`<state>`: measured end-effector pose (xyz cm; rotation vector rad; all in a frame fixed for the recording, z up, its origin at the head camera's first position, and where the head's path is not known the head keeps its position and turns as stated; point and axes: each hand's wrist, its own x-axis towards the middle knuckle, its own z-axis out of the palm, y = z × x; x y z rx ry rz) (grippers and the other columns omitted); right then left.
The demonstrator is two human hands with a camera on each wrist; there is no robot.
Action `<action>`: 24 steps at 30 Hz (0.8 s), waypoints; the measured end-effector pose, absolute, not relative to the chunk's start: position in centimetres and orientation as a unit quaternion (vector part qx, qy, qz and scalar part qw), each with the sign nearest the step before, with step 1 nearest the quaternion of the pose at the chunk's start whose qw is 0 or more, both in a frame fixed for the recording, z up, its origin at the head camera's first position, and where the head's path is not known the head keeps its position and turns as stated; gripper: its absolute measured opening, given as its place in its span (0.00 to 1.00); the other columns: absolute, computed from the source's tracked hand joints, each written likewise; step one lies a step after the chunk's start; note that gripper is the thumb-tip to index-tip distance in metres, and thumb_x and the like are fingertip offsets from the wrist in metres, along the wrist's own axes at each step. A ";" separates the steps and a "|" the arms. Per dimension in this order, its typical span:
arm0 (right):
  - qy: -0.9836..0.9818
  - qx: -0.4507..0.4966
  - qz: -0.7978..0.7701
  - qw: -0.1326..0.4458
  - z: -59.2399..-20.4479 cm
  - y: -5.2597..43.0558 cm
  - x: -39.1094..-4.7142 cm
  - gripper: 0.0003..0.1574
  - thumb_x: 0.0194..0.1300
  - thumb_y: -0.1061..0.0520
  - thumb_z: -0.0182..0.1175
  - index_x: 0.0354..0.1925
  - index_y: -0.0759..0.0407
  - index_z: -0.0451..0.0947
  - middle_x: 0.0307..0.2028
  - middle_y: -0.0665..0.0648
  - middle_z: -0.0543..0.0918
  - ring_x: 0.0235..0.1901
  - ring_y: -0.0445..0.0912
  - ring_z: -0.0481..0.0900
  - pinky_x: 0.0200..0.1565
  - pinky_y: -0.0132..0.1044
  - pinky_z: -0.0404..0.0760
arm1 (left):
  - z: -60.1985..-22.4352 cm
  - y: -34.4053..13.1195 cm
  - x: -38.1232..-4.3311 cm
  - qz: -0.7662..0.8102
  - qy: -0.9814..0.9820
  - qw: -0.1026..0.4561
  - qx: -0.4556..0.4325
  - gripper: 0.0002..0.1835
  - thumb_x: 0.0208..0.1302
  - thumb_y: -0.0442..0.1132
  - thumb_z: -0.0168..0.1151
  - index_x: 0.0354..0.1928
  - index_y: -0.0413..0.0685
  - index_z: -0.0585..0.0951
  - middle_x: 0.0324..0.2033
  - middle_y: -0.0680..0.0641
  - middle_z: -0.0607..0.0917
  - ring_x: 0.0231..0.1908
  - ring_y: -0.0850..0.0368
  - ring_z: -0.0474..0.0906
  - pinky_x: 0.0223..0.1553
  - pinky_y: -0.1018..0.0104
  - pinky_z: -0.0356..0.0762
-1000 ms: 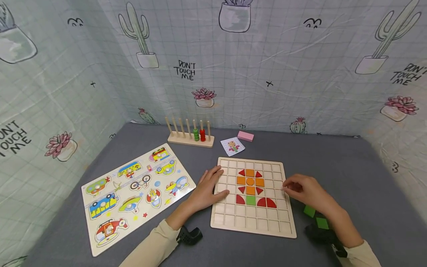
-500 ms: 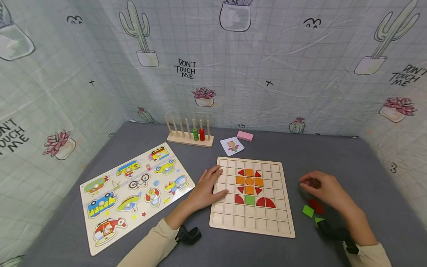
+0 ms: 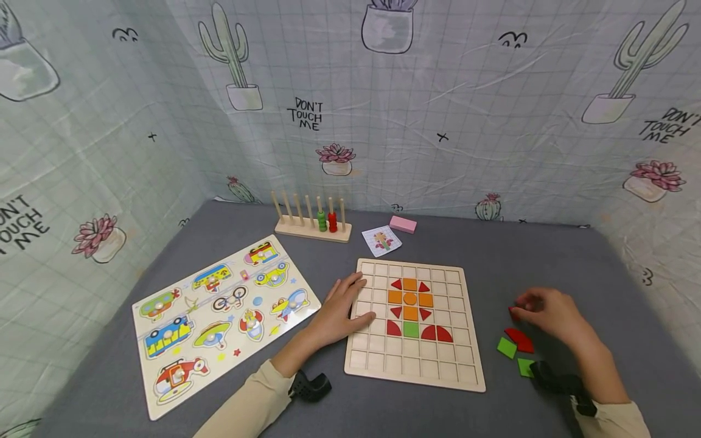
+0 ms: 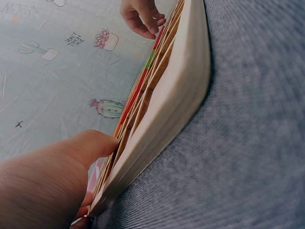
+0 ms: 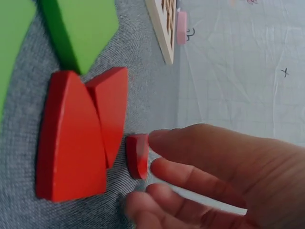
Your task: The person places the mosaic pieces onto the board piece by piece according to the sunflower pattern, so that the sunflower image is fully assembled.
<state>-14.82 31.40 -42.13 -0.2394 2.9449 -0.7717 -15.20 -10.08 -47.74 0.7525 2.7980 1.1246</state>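
My left hand [image 3: 339,310] rests on the left side of a wooden grid board [image 3: 383,359], fingers and thumb stretched over its rim. On the board sit orange squares, an orange disc [image 3: 410,298], small red triangles, a green square [image 3: 411,329] and red quarter-circle pieces [image 3: 445,334]. To the right, my right hand [image 3: 553,313] is low over the grey cloth. Its thumb and fingertips are at a small red piece [image 5: 137,155], the fingers apart and loosely bent. Two more red pieces [image 5: 76,143] and green squares [image 3: 506,348] lie just below that hand.
A vehicle peg puzzle [image 3: 230,359] lies at the left. Behind stand a peg rack [image 3: 312,229] with green and red beads, a pattern card [image 3: 381,241] and a pink block [image 3: 403,224]. A patterned cloth wall [image 3: 438,164] closes off the back and sides.
My right hand has moved from the board's right edge out to the loose pieces, uncovering the red ones on the cloth. The left hand has stayed on the board.
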 end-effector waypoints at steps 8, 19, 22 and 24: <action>0.960 -0.079 -0.260 0.072 -42.5 31.4 -14.8 0.16 0.59 0.59 0.68 0.41 0.72 0.80 0.31 0.59 0.81 0.30 0.49 0.79 0.28 0.40 0.76 | -47.8 -10.1 -15.1 0.362 0.901 0.022 0.237 0.38 0.64 0.50 0.63 0.71 0.38 0.64 0.72 0.41 0.60 0.73 0.43 0.52 0.74 0.47 0.40; 0.952 -0.130 -0.270 0.061 -42.5 31.2 -14.6 0.13 0.56 0.67 0.67 0.42 0.68 0.81 0.36 0.62 0.83 0.26 0.41 0.77 0.24 0.35 0.73 | -47.6 -10.1 -15.1 0.361 0.901 0.023 0.238 0.38 0.64 0.50 0.63 0.71 0.38 0.64 0.72 0.40 0.59 0.73 0.43 0.52 0.74 0.46 0.39; 0.952 -0.127 -0.273 0.058 -42.5 31.0 -14.5 0.14 0.56 0.63 0.69 0.41 0.67 0.81 0.35 0.60 0.83 0.26 0.40 0.76 0.24 0.35 0.74 | -47.6 -10.1 -15.1 0.361 0.901 0.021 0.238 0.38 0.64 0.50 0.63 0.71 0.38 0.64 0.72 0.40 0.59 0.73 0.43 0.52 0.74 0.47 0.40; 0.953 -0.122 -0.271 0.056 -42.6 30.9 -14.6 0.15 0.57 0.60 0.70 0.41 0.67 0.81 0.34 0.58 0.82 0.26 0.41 0.76 0.25 0.35 0.74 | -47.7 -10.0 -15.1 0.362 0.901 0.022 0.238 0.38 0.64 0.50 0.63 0.70 0.38 0.64 0.72 0.40 0.59 0.73 0.44 0.52 0.74 0.46 0.40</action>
